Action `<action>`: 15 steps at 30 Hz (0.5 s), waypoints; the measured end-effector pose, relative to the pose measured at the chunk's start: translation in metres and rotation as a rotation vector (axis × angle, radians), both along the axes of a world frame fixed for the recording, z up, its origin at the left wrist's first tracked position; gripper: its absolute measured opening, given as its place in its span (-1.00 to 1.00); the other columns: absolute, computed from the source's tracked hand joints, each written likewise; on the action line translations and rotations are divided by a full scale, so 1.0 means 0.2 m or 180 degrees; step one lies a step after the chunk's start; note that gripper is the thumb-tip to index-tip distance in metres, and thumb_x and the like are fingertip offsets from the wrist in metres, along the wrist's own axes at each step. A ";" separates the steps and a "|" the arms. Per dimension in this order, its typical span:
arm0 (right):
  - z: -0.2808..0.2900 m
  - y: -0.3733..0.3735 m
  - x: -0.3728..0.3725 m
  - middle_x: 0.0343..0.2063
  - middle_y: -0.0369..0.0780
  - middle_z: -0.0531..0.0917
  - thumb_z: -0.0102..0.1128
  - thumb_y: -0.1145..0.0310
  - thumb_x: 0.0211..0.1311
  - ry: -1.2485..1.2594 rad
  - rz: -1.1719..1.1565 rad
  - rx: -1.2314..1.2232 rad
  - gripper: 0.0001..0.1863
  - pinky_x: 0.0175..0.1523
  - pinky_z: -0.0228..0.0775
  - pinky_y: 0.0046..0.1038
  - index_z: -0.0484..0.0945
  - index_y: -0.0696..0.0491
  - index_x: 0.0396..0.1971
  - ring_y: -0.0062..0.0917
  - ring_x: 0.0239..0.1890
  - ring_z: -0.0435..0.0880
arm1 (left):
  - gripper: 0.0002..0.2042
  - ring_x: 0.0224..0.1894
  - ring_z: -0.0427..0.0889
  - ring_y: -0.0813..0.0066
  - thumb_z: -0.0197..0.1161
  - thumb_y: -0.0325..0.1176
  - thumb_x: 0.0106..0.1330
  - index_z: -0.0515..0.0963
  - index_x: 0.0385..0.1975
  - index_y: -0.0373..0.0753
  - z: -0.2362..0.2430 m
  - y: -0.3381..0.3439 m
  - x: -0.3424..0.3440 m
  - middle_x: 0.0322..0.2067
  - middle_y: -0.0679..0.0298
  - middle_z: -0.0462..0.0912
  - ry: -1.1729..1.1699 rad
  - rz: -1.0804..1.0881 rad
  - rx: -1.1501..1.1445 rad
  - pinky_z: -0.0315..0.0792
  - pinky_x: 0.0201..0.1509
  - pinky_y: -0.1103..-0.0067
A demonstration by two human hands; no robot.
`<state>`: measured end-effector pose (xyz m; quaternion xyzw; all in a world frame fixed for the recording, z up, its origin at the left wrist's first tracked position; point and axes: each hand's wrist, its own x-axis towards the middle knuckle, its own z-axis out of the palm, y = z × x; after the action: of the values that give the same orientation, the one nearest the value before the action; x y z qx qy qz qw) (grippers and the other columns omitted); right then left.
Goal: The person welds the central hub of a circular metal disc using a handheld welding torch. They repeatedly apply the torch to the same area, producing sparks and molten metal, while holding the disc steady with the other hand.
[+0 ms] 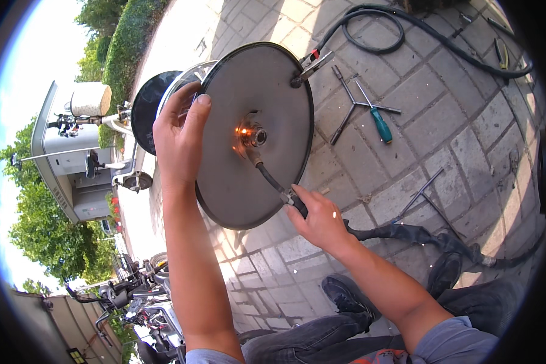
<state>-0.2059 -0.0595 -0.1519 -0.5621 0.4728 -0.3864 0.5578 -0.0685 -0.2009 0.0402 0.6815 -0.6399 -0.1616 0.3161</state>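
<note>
The dark round disc (pixel 224 176) stands before the person, just above the middle of the view, its flat face toward the camera. At its centre sits a metal hub (pixel 258 137), with an orange glow (pixel 244 131) on its nine o'clock side. The nozzle of a welding torch (pixel 272 178) reaches the hub from five o'clock.

The right hand (pixel 318 221), at the disc's five o'clock edge, is closed around the torch handle. The left hand (pixel 182 130) is at the rim toward nine o'clock, thumb before the face; I cannot tell whether its fingers are clamped on the disc or only rest there. A metal clamp (pixel 312 68) bites the rim at one o'clock, with a black cable (pixel 376 47) looping beyond.

The step in hand looks like welding around the hub; the next move probably calls for a steady disc and a small, even shift of the nozzle along the joint.

On the paving (pixel 346 182), a three-armed wrench (pixel 349 103) and a green-handled screwdriver (pixel 381 125) lie toward three o'clock, a T-shaped tool (pixel 420 195) toward four.
</note>
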 end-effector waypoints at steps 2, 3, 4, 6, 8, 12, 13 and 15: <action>0.02 -0.04 0.00 -0.35 0.09 0.64 0.30 0.22 0.19 0.0022 -0.0024 0.0041 -0.50 -0.16 0.48 -0.14 0.54 0.22 0.06 -0.01 -0.27 0.65 | -0.53 -0.10 0.59 0.43 0.29 -0.19 0.28 0.55 0.05 -0.45 0.00 -0.01 0.00 -0.09 0.07 0.63 -0.0062 -0.0024 -0.0042 0.43 0.06 0.56; 0.02 -0.06 -0.01 -0.35 0.09 0.64 0.30 0.21 0.19 0.0037 -0.0048 0.0035 -0.50 -0.16 0.49 -0.14 0.54 0.22 0.06 -0.01 -0.28 0.65 | -0.53 -0.10 0.59 0.42 0.29 -0.19 0.28 0.55 0.05 -0.45 -0.01 -0.01 0.00 -0.09 0.06 0.63 -0.0073 -0.0035 -0.0059 0.43 0.06 0.56; 0.02 -0.07 -0.01 -0.35 0.10 0.64 0.30 0.21 0.19 0.0048 -0.0076 0.0027 -0.49 -0.16 0.49 -0.14 0.54 0.22 0.06 -0.01 -0.28 0.65 | -0.53 -0.10 0.59 0.42 0.29 -0.19 0.28 0.55 0.05 -0.46 0.00 -0.01 0.00 -0.09 0.05 0.63 -0.0088 -0.0049 -0.0080 0.43 0.06 0.56; 0.01 -0.10 0.00 -0.33 0.08 0.63 0.27 0.17 0.21 0.0053 -0.0066 -0.0055 -0.49 -0.18 0.50 -0.11 0.53 0.18 0.07 0.00 -0.29 0.66 | -0.53 -0.09 0.59 0.42 0.29 -0.19 0.28 0.54 0.05 -0.46 0.00 -0.01 -0.01 -0.09 0.05 0.63 -0.0071 -0.0060 -0.0033 0.43 0.06 0.55; 0.01 -0.11 0.00 -0.32 0.07 0.63 0.25 0.15 0.22 0.0060 -0.0064 -0.0086 -0.48 -0.19 0.51 -0.09 0.52 0.16 0.08 0.00 -0.29 0.66 | -0.52 -0.08 0.59 0.41 0.29 -0.19 0.28 0.54 0.05 -0.47 0.00 -0.02 -0.01 -0.08 0.04 0.63 -0.0067 -0.0057 -0.0004 0.43 0.06 0.55; 0.01 -0.14 0.01 -0.32 0.07 0.63 0.25 0.15 0.21 0.0060 -0.0064 -0.0077 -0.48 -0.17 0.51 -0.09 0.53 0.16 0.08 0.00 -0.28 0.66 | -0.51 -0.08 0.59 0.41 0.30 -0.19 0.28 0.54 0.06 -0.48 0.00 -0.02 -0.01 -0.07 0.04 0.63 -0.0029 -0.0056 -0.0008 0.44 0.06 0.55; 0.01 -0.15 0.01 -0.32 0.06 0.64 0.25 0.15 0.21 0.0053 -0.0056 -0.0082 -0.48 -0.17 0.51 -0.09 0.53 0.16 0.08 0.00 -0.28 0.66 | -0.51 -0.08 0.59 0.41 0.30 -0.19 0.28 0.54 0.06 -0.48 0.00 -0.02 0.00 -0.07 0.04 0.63 -0.0008 -0.0059 -0.0014 0.44 0.06 0.55; 0.01 -0.16 0.02 -0.32 0.07 0.64 0.25 0.14 0.21 0.0080 -0.0037 -0.0078 -0.48 -0.16 0.51 -0.09 0.52 0.16 0.08 0.00 -0.28 0.66 | -0.51 -0.09 0.60 0.41 0.31 -0.20 0.27 0.53 0.06 -0.49 -0.01 -0.03 -0.01 -0.08 0.03 0.63 0.0050 -0.0072 -0.0039 0.44 0.05 0.55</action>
<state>-0.2026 -0.0912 -0.1498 -0.5709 0.4783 -0.3883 0.5426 -0.0696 -0.2063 0.0386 0.6710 -0.6461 -0.1666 0.3235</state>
